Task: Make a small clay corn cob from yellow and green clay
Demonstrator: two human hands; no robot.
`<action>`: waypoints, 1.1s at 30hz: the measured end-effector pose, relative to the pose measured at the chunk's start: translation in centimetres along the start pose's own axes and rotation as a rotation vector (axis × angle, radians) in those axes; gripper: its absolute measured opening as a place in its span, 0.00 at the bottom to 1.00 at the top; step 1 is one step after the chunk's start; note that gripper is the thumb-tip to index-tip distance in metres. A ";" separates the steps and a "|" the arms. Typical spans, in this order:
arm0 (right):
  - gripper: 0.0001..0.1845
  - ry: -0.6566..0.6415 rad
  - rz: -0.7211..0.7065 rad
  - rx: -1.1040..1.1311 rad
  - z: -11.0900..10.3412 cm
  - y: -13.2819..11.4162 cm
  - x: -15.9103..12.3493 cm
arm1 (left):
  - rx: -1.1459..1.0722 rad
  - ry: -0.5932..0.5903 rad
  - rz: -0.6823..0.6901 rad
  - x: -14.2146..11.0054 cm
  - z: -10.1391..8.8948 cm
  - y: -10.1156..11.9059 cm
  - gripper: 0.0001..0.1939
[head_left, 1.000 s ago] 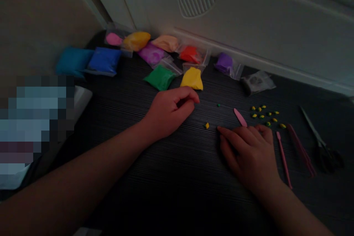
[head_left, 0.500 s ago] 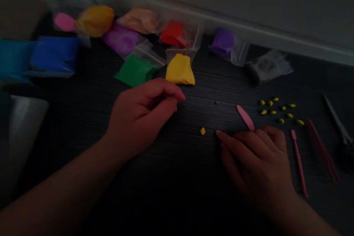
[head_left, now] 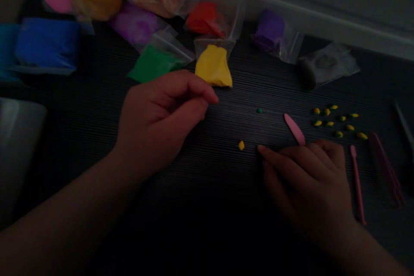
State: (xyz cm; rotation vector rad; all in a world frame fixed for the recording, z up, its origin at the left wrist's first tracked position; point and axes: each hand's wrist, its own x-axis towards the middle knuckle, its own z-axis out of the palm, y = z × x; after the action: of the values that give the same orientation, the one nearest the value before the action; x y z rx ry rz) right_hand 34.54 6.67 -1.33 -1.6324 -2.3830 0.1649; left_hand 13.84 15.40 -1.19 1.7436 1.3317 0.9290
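Note:
My left hand [head_left: 164, 116] is held over the dark table, fingers curled and thumb against the index finger; anything between them is hidden. Resting on the table, my right hand [head_left: 308, 181] is closed, its index fingertip low on the surface and the thumb tucked below; what lies under that tip I cannot make out. Between the hands is a small yellow clay piece [head_left: 241, 145] with a trace of green beside it. Farther back lies a tiny green clay ball [head_left: 259, 110]. A pink flat clay tool [head_left: 295, 129] lies just beyond my right knuckles.
Several small yellow-and-green clay pieces [head_left: 350, 127] lie at right, near a thin pink tool [head_left: 358, 185], pink tweezers [head_left: 386, 170] and a partly visible metal tool [head_left: 404, 123]. Bagged clay lines the back, including yellow [head_left: 213, 65], green [head_left: 155, 64] and blue [head_left: 48, 45].
The camera view has shifted down and slightly closer, so the bags sit higher in the picture. Both hands keep nearly the same pose, and the small clay pieces stay in place.

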 end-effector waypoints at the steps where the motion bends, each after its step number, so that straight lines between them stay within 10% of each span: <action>1: 0.13 0.003 -0.003 -0.005 0.0 0.0 0.0 | 0.011 0.013 -0.008 0.0 0.1 0.0 0.06; 23: 0.05 0.201 0.145 0.244 -1.3 -1.2 -0.8 | 0.098 -0.073 0.115 -1.0 -0.1 1.4 0.09; 33: 0.03 0.457 0.093 0.697 -14.1 -4.6 2.1 | 0.032 -0.084 0.436 -1.8 -4.9 14.8 0.07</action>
State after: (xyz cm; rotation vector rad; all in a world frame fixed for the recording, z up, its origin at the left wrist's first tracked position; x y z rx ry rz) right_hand 33.42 6.27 13.57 -1.2655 -1.6444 0.5111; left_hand 15.66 11.55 13.91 2.1195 0.9313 1.0561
